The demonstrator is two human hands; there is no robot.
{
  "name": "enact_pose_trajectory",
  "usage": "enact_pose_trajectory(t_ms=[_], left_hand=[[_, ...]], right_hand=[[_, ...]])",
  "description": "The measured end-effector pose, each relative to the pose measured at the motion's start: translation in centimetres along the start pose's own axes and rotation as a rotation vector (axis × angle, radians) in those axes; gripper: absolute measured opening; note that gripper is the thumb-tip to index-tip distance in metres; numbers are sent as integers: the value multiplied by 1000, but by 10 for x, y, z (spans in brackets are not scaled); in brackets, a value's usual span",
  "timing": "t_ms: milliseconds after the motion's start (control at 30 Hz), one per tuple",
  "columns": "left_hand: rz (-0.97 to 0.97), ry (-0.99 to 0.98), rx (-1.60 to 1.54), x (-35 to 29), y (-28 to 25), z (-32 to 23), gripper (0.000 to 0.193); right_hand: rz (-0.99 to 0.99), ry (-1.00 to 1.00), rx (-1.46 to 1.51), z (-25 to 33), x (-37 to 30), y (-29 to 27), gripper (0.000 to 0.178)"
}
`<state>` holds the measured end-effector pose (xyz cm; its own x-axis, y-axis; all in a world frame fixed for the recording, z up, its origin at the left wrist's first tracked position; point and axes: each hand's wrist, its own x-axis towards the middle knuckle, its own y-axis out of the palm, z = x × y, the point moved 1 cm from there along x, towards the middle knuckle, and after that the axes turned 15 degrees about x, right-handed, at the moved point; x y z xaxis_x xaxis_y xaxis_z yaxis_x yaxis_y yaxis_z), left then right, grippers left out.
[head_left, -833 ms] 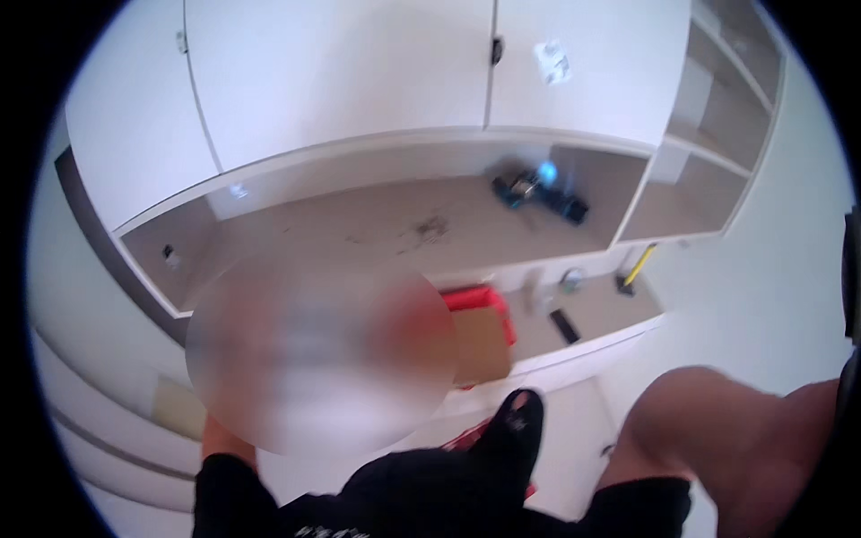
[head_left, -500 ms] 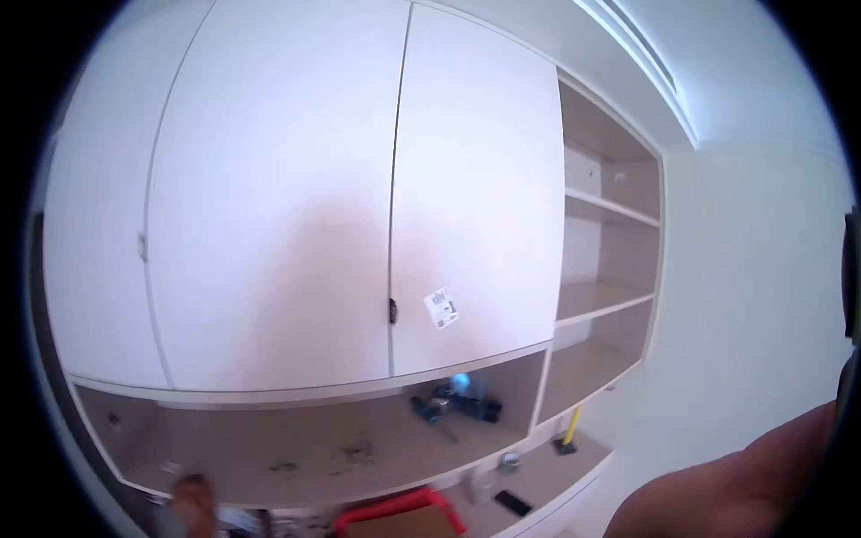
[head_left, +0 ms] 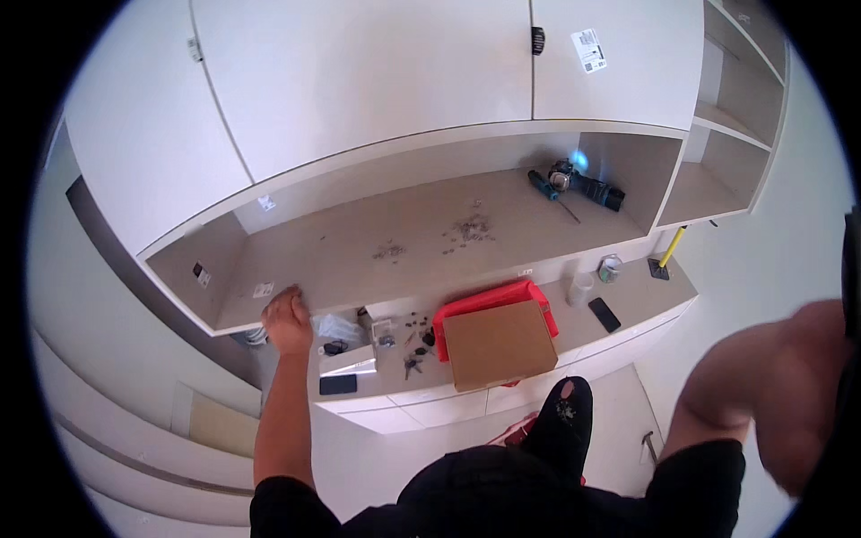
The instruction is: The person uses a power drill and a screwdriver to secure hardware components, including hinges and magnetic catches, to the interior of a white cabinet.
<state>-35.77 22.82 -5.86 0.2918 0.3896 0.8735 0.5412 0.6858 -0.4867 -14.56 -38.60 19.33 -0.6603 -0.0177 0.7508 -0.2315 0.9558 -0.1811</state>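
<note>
Half a second ago the view was tipped up at the doors with the left hand (head_left: 287, 321) low at the frame's bottom; now it's down again, hand in full view at the open shelf (head_left: 350, 215)'s left front edge. So: contact at the shelf edge readable, contents too. Left fingers together, bent over that edge; can't tell if they're clamping. Right hand out of frame, fingers unknown; right arm (head_left: 744, 368) is bent, right of the shelf. In the shelf: two debris patches (head_left: 471, 229) mid-board, teal screwdriver (head_left: 543, 185) and dark power tool (head_left: 603, 192) at its right end, blue light on. Below shelf centre: red bin (head_left: 442, 323), cardboard box (head_left: 502, 345) over it, so contents hidden. Below shelf left: small clear case (head_left: 384, 339), contents too small to call. Below shelf right: translucent cup (head_left: 581, 289), contents unclear, beside a jar (head_left: 610, 268).
</note>
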Motion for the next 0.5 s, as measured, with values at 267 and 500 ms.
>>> enact_pose_trajectory(t_ms=[267, 500], left_hand=[[65, 63, 525, -76, 9, 65, 17], [170, 109, 467, -56, 6, 28, 16]], right_hand=[[273, 978, 31, -111, -231, 212, 31], [1046, 1689, -209, -149, -359, 248, 47]])
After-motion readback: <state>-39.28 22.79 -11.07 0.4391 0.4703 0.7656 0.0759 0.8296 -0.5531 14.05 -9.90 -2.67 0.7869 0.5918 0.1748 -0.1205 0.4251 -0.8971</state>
